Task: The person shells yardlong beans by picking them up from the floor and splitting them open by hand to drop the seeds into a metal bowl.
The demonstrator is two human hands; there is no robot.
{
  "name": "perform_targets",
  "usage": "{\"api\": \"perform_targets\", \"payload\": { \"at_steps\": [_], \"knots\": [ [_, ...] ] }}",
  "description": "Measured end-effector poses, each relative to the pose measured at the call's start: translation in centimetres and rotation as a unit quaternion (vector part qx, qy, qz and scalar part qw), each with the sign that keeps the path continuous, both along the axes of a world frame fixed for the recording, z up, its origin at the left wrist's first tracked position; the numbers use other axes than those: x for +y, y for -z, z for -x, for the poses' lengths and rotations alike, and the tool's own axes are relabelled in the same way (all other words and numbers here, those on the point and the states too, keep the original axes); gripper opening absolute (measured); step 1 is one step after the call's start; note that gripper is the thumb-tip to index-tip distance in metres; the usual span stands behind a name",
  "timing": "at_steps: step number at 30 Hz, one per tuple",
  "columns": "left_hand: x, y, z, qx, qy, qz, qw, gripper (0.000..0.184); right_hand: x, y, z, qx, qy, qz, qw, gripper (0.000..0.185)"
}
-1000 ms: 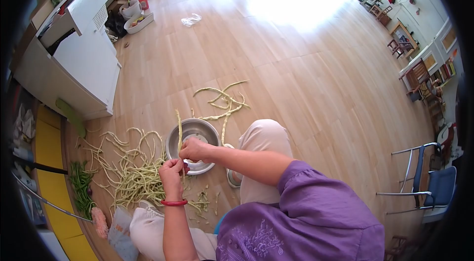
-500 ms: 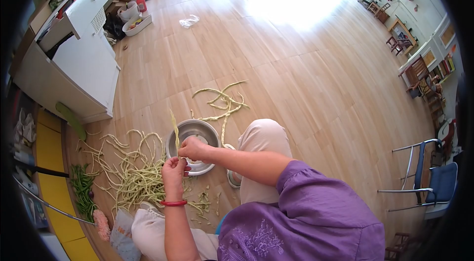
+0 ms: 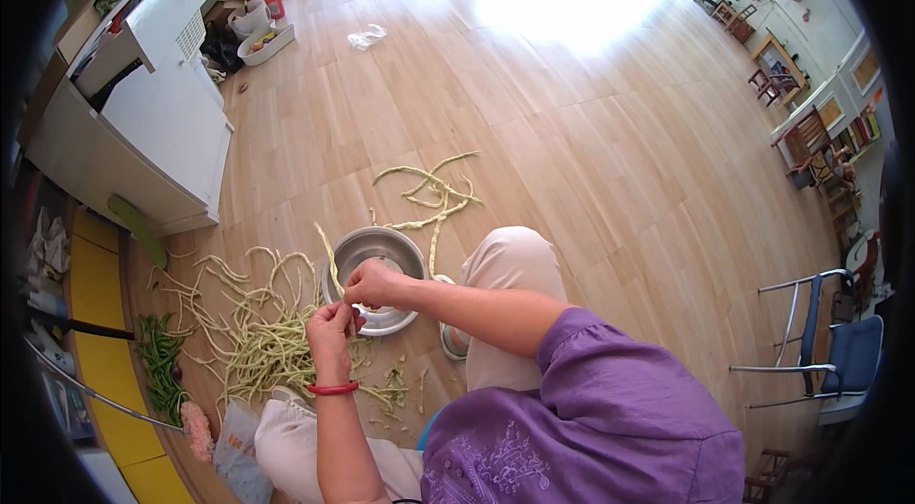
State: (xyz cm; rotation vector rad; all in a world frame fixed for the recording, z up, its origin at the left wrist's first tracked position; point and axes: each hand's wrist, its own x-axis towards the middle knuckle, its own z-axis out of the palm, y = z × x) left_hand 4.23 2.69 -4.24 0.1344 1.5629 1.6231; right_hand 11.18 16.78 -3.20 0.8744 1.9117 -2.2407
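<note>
A pale green yardlong bean (image 3: 328,254) sticks up and to the left from between my two hands. My right hand (image 3: 376,285) is closed on it, over the near part of a metal basin (image 3: 414,261). Just below, my left hand (image 3: 331,326), with a red bracelet at the wrist, pinches at the bean's lower end; the fingertips nearly meet, and the bean there is hidden. The basin stands on the floor. Left of it lies a big heap of yardlong beans (image 3: 262,349), and short broken bits (image 3: 394,385) are scattered on the floor near my left wrist.
Beyond the basin lie several loose long beans (image 3: 440,204). Green peppers (image 3: 162,361) and a long green gourd (image 3: 138,232) are at the left. A white cabinet (image 3: 167,132) stands at upper left, a blue chair (image 3: 853,356) at right. A plastic bag (image 3: 367,37) lies farther off.
The bean's upper end has swung left and now leans more. My left hand has shifted very slightly left; my right hand stays at nearly the same place.
</note>
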Motion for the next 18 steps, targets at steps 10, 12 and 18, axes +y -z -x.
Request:
{"api": "perform_targets", "payload": {
  "at_steps": [10,12,18],
  "knots": [
    [-0.5,-1.1,-0.1,-0.012,0.006,-0.002,1.0,0.011,0.3,-1.4,-0.5,-0.004,-0.044,-0.001,0.999,0.01],
    [-0.5,-1.3,-0.2,-0.013,0.002,-0.002,1.0,0.011,0.3,-1.7,-0.6,0.004,-0.049,-0.01,0.999,0.01],
    [-0.5,-1.4,-0.7,0.018,-0.01,-0.004,1.0,0.011,0.0,-0.9,-0.3,0.012,-0.053,-0.018,0.998,0.01]
  ]
}}
